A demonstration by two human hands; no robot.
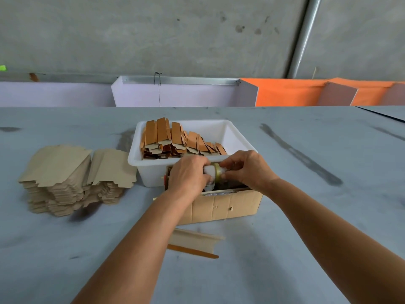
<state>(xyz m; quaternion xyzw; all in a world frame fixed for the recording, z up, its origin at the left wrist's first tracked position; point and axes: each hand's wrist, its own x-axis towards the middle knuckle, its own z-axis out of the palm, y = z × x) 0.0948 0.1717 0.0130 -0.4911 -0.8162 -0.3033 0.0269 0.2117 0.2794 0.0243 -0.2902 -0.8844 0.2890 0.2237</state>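
Both hands meet over an open brown cardboard box (228, 208) in the middle of the grey table. My left hand (188, 175) grips a small white item with a gold band (213, 172), and my right hand (247, 168) pinches its other end. What the item is stays unclear, as fingers cover most of it. Behind the box stands a white plastic tub (151, 170) packed with several upright orange-brown folded cartons (175, 137). The cardboard box's contents are dark and mostly hidden.
A thick stack of flat beige carton blanks (72, 174) lies at the left. One flat carton blank (195, 242) lies near the front of the box. Purple and orange partitions (285, 93) line the table's far edge below a concrete wall.
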